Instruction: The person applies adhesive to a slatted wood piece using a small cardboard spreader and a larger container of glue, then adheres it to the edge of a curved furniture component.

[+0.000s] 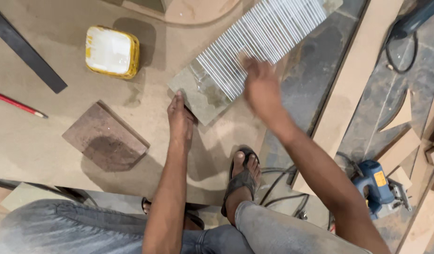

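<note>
A long grey panel [203,94] lies diagonally on a brown board [47,136], its upper part covered in thin white lines of glue. My left hand [180,120] presses flat on the panel's near corner, fingers together. My right hand [261,87] is on the striped part of the panel, blurred, fingers spread over the white lines. Nothing shows in either hand.
A yellow tub of white glue [112,51] stands to the upper left. A dark square block [105,136], a red pencil [18,104] and a black bar [24,49] lie on the board. A blue power tool [379,186] with cables and wood strips sits on the floor at right, beside my sandalled foot [243,176].
</note>
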